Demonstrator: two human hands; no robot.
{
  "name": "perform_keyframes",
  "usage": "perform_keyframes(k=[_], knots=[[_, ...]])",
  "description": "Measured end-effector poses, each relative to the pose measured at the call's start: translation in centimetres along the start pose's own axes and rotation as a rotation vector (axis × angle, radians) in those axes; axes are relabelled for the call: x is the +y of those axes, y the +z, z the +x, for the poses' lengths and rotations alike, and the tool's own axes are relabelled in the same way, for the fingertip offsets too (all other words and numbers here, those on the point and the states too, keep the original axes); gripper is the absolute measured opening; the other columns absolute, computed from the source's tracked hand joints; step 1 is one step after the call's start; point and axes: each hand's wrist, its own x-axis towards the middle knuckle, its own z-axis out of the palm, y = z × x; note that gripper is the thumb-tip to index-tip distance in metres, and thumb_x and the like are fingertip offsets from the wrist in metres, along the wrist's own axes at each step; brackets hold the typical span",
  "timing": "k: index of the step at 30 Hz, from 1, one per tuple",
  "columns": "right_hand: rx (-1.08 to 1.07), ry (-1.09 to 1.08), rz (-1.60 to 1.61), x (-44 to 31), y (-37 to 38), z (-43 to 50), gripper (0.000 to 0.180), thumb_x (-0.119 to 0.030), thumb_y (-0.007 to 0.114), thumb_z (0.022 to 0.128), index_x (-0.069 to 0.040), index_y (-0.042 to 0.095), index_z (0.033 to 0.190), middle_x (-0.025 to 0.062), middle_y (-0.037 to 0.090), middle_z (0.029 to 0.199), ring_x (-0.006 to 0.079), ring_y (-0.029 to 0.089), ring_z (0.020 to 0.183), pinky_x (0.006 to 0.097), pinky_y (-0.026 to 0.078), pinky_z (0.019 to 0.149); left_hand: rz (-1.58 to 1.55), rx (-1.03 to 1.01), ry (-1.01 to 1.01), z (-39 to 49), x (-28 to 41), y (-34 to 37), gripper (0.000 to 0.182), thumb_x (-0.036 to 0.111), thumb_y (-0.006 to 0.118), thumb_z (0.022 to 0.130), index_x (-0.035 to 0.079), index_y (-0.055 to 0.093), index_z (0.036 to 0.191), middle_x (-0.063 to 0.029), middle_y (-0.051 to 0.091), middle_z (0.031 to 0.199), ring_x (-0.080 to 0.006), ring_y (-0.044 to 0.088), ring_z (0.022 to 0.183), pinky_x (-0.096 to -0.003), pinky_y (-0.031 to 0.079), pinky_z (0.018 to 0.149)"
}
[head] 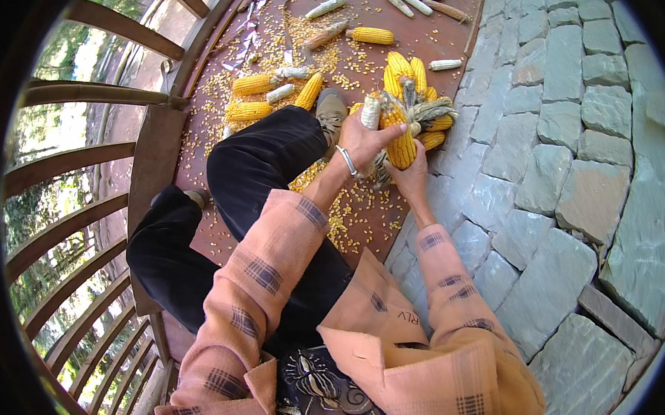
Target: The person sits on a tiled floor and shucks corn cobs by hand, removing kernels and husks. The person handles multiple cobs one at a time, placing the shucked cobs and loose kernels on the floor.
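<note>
My left hand [363, 138], with a silver bangle at the wrist, grips a pale bare corn cob [370, 113]. Its thumb lies across a yellow ear of corn [401, 143]. From below and the right, my right hand [411, 169] holds that ear, which stands tilted between both hands. Some kernels look gone near its upper end, but the thumb hides part of it. Just beyond is a bunch of yellow ears [400, 68], with dry husks [431, 111] gathered at its middle. Part of the bunch is hidden behind my hands.
Loose kernels [349, 218] cover much of the reddish-brown floor [430, 33]. Shelled cobs [325, 7] and single ears [370, 35] lie scattered ahead. A stone wall [531, 160] borders the right side; a wooden railing [75, 168] curves along the left. My shoe [331, 113] rests near the ears.
</note>
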Motion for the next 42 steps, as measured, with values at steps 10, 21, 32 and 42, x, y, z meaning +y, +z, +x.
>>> perform_keyframes(k=[10,21,32,42], knots=[[-0.014,0.197,-0.227,1.0,0.2,0.9,0.062,-0.029,0.076,0.071,0.001,0.046,0.115,0.0200,0.054,0.106,0.0382,0.049,0.102,0.0464,0.040,0.085,-0.455,0.243,-0.050,-1.0,6.7,-8.3,0.029,0.024,0.067,0.085,0.001,0.059,0.100,-0.0053,0.063,0.081,-0.0075,0.048,0.049,-0.0221,0.044,0.046],[-0.345,0.161,-0.177,-1.1,15.8,7.7,0.028,-0.003,0.049,0.080,0.011,0.051,0.103,0.0304,0.055,0.097,0.0420,0.052,0.101,0.0456,0.042,0.088,-0.844,0.297,-0.176,-1.1,6.4,-11.0,0.012,0.017,0.061,0.087,0.008,0.056,0.092,-0.0006,0.054,0.071,-0.0081,0.046,0.051,-0.0245,0.042,0.046],[-0.281,0.538,-0.591,1.8,25.6,9.1,0.040,-0.013,0.046,0.089,0.011,0.041,0.121,0.0247,0.051,0.115,0.0381,0.056,0.101,0.0402,0.050,0.083,-0.959,0.292,-0.311,-2.2,6.8,-13.8,0.016,0.019,0.060,0.089,0.006,0.057,0.098,0.0005,0.050,0.073,-0.0072,0.043,0.053,-0.0234,0.038,0.049],[-0.266,0.092,0.137,-0.3,15.1,8.4,0.026,-0.008,0.061,0.082,0.002,0.059,0.107,0.0144,0.064,0.087,0.0248,0.065,0.076,0.0361,0.051,0.069,-1.058,0.218,-0.301,-2.1,6.2,-14.1,0.011,0.019,0.061,0.089,0.009,0.056,0.089,0.0002,0.053,0.071,-0.0077,0.046,0.052,-0.0249,0.041,0.047]])
